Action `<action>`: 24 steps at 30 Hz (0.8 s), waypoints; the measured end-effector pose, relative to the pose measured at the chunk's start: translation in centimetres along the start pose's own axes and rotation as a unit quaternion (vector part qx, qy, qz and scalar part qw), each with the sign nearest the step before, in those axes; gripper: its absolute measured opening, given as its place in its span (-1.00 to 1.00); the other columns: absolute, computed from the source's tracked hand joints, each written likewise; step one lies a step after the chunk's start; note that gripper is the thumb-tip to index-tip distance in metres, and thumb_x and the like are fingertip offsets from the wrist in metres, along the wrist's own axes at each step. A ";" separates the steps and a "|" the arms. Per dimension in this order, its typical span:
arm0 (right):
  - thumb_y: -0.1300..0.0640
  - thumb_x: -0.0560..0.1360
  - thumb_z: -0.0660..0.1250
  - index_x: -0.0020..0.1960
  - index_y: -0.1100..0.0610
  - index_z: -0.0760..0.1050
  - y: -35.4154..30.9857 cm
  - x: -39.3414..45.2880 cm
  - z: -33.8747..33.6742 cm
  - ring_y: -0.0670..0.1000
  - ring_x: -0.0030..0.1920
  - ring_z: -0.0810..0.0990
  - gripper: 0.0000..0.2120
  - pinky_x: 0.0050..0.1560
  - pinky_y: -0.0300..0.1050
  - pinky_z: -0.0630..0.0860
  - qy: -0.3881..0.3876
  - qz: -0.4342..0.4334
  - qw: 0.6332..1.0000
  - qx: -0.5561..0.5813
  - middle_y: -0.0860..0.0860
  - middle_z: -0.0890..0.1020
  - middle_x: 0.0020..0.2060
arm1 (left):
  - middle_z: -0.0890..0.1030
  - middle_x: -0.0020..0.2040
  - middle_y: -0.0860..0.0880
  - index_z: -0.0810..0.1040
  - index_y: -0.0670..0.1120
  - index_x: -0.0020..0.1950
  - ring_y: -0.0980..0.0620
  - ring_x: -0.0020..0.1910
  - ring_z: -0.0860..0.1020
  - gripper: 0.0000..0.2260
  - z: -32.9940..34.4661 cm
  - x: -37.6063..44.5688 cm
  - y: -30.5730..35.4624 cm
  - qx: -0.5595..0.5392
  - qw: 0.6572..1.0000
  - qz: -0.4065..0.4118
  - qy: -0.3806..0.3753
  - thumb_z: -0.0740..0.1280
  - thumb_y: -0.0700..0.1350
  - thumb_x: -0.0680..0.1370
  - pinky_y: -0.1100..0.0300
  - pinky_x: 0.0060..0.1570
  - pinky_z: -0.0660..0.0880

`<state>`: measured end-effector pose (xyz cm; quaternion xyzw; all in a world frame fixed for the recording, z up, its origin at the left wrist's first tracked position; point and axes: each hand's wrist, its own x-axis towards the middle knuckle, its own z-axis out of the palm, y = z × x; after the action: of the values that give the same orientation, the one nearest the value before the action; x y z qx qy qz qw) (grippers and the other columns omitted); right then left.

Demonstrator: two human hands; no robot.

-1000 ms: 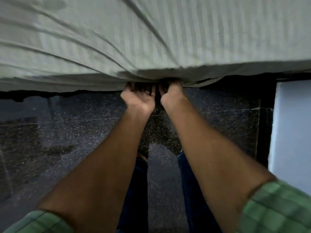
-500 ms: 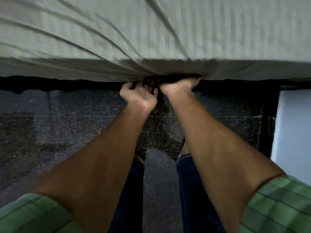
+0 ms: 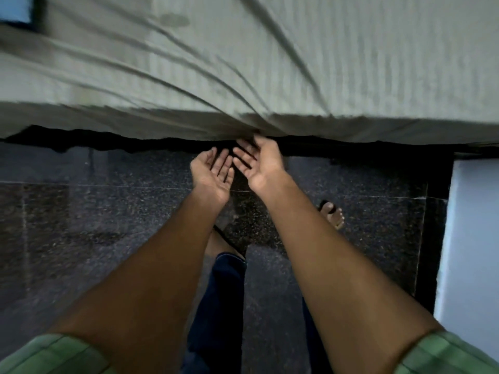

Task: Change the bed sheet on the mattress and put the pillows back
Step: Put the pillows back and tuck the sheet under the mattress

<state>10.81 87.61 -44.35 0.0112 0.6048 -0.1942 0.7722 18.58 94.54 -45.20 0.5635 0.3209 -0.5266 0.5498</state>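
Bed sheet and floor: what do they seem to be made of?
Bed sheet: pale green woven cloth, probably cotton, matte; faint woven stripes and soft creases fanning from the edge. Floor: dark speckled polished stone, likely granite; glossy reflections and thin joint lines between slabs.

Bedroom, home: sheeted mattress (image 3: 297, 63), dark polished granite floor (image 3: 108, 211).

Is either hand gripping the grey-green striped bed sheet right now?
No: the left hand and right hand are palm-up with fingers spread, just below the sheet's edge.
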 end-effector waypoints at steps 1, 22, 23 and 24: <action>0.03 0.69 0.14 0.18 0.10 0.49 0.0 0.1 1.3 0.07 -0.01 0.63 -0.79 0.02 -0.03 0.52 -0.016 0.015 1.000 0.019 0.11 0.65 0.16 | 0.68 0.19 -0.03 0.58 0.02 0.06 0.05 0.12 0.61 -0.82 -0.7 0.1 0.9 -0.002 1.000 0.004 0.004 0.19 0.00 0.64 0.19 0.02 0.46; 0.21 0.55 0.32 -0.16 0.15 0.50 5.5 7.2 9.3 0.03 -0.43 0.50 -0.89 -0.44 -0.20 0.46 0.213 -0.054 0.964 -0.152 0.15 0.63 -0.22 | 0.71 -0.19 -0.03 0.59 -0.12 -0.16 0.09 -0.34 0.63 -0.84 -1.7 5.4 8.2 0.205 0.965 0.088 0.141 0.28 -0.13 0.58 0.35 -0.58 0.27; 0.24 0.57 0.28 -0.11 0.16 0.52 5.4 8.0 9.3 0.02 -0.40 0.49 -0.91 -0.47 -0.23 0.43 0.205 -0.042 0.965 -0.159 0.13 0.60 -0.22 | 0.71 -0.18 -0.05 0.57 -0.13 -0.18 0.08 -0.34 0.62 -0.81 -1.9 5.6 8.3 0.201 0.966 0.073 0.146 0.27 -0.13 0.59 0.36 -0.59 0.26; 0.26 0.60 0.25 -0.02 0.15 0.52 5.2 8.7 9.3 0.01 -0.36 0.48 -0.91 -0.54 -0.29 0.40 0.196 -0.028 0.967 -0.162 0.10 0.57 -0.18 | 0.72 -0.16 -0.07 0.56 -0.15 -0.17 0.07 -0.31 0.63 -0.80 -1.9 5.5 8.3 0.192 0.969 0.055 0.146 0.25 -0.14 0.61 0.36 -0.59 0.28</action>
<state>22.72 87.58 -51.16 -0.0933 0.7679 -0.1096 0.6241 28.22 93.62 -48.38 0.7461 0.2593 -0.4587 0.4070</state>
